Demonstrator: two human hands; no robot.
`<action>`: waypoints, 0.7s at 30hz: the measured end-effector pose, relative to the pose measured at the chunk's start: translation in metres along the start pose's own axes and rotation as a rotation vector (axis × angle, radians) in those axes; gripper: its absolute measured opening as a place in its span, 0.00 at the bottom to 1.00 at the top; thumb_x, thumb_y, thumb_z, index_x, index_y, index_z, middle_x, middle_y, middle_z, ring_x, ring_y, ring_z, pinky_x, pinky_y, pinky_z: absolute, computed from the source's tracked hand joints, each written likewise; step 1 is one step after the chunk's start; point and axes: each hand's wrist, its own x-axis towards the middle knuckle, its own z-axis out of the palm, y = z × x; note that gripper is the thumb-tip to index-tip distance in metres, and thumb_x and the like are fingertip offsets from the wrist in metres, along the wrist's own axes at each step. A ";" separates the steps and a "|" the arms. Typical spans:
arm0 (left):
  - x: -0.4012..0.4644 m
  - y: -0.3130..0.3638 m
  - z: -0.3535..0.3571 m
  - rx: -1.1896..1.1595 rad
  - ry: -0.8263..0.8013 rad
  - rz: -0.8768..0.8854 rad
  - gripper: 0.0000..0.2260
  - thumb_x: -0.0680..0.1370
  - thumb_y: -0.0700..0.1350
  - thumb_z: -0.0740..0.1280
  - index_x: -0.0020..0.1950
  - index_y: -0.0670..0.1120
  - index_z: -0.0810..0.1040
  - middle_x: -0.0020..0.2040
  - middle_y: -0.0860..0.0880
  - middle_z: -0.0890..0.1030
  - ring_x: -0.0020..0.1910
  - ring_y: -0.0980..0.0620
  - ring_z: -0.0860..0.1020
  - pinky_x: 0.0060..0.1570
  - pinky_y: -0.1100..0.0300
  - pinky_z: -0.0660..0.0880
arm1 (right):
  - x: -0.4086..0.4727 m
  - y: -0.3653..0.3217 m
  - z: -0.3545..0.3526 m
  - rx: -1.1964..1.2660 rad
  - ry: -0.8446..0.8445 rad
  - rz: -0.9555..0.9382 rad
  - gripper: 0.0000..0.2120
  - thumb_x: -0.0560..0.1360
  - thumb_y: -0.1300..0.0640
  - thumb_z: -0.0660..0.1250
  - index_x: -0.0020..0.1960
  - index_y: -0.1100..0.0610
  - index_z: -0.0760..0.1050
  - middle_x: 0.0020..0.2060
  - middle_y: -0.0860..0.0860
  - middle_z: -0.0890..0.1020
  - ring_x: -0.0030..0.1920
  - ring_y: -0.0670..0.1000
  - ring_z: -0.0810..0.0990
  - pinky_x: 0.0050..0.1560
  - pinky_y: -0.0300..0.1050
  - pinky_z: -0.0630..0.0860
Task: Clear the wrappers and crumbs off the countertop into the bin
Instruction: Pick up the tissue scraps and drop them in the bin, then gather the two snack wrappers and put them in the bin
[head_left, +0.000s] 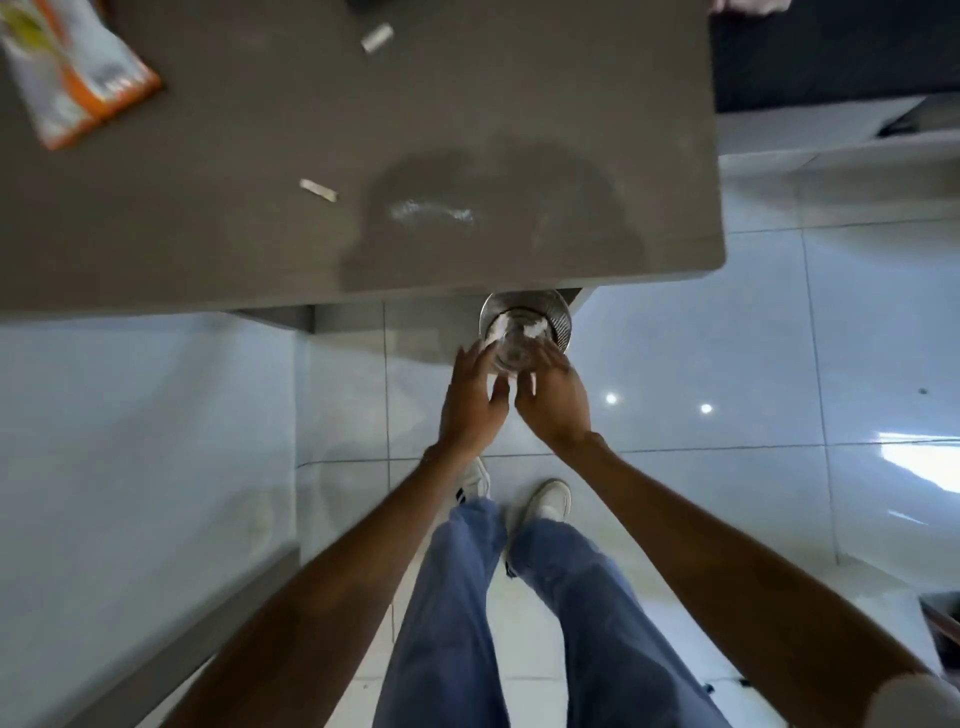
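Note:
A small round metal bin (561, 317) stands on the floor, partly under the grey countertop's (260, 249) front edge. Pale scraps (535, 328) lie inside it. My left hand (475, 400) and my right hand (553, 397) hover side by side just over the bin's near rim, fingers spread, blurred, holding nothing I can see. On the countertop lie a line of pale crumbs (431, 212), a thin silvery wrapper strip (318, 190), a small rolled silver wrapper (377, 37) and an orange-and-white packet (78, 73) at the far left.
Glossy white floor tiles (779, 364) surround the counter. My legs in blue jeans and white shoes (545, 504) stand right behind the bin. A dark surface (831, 52) lies beyond the counter's right edge. A grey ledge (218, 623) runs along the lower left.

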 end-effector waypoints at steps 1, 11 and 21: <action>-0.028 0.012 -0.021 0.105 0.094 0.093 0.21 0.83 0.42 0.66 0.77 0.45 0.72 0.79 0.44 0.71 0.82 0.41 0.63 0.76 0.48 0.70 | -0.019 -0.021 -0.019 -0.096 -0.005 -0.161 0.21 0.77 0.62 0.60 0.68 0.57 0.78 0.68 0.55 0.80 0.72 0.57 0.75 0.70 0.56 0.75; -0.034 0.083 -0.249 0.451 0.713 0.164 0.29 0.79 0.47 0.65 0.80 0.43 0.67 0.82 0.36 0.62 0.82 0.31 0.57 0.79 0.37 0.60 | 0.068 -0.221 -0.130 -0.415 0.276 -0.605 0.30 0.77 0.53 0.63 0.79 0.52 0.63 0.81 0.57 0.60 0.81 0.62 0.58 0.77 0.66 0.60; 0.149 0.049 -0.400 0.404 0.644 -0.246 0.34 0.81 0.63 0.60 0.85 0.58 0.52 0.86 0.40 0.47 0.83 0.29 0.44 0.76 0.25 0.46 | 0.271 -0.326 -0.131 -0.489 0.110 -0.165 0.30 0.84 0.44 0.54 0.83 0.46 0.50 0.83 0.55 0.43 0.82 0.65 0.41 0.78 0.72 0.46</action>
